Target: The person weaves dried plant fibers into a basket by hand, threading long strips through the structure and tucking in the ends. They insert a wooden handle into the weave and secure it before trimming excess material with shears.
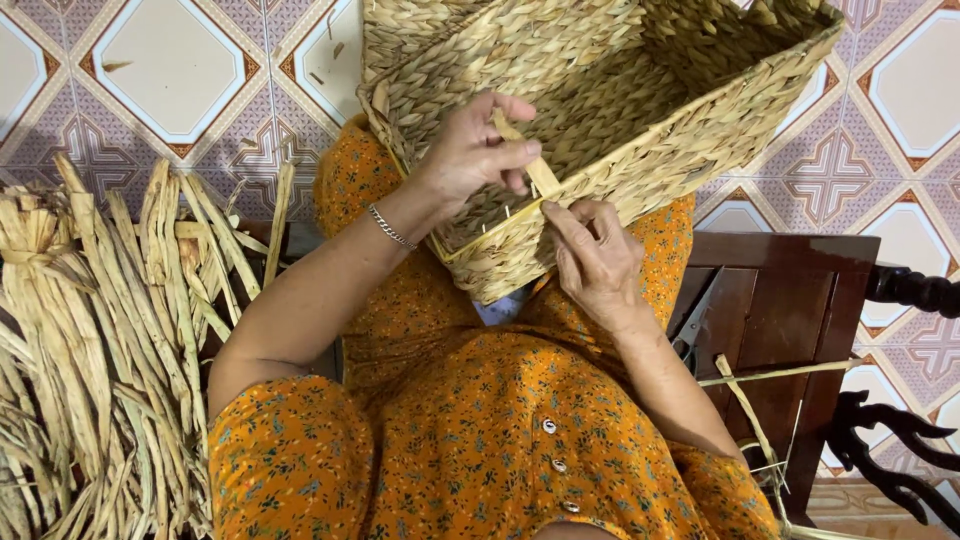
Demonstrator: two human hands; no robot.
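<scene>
So this is mid-weave on the rim of a rectangular woven basket [620,110], which sits tipped on the person's lap with its open side facing the camera and the near corner pointing down toward the body. The left hand [475,150] is draped over the near rim, thumb and fingers pinching a flat pale fibre strip [530,160] that pokes up from the edge. The right hand [600,265] is just below it, index finger stretched out and pressing on the rim right where the strip comes out, the other fingers curled in against the basket wall.

My read: the strip is getting tucked or threaded through the border. The next bit looks like it needs a firm pull with the left while the right keeps the weave from slipping, a fairly fiddly two-hand job.

Around: a big heap of dried fibre strands [110,350] on the tiled floor [170,70] to the person's left, a dark wooden chair [790,310] to the right with loose strands [760,400] draped over it. Nothing really blocks the hands, though the basket's own wall hides part of the strip's path.
</scene>
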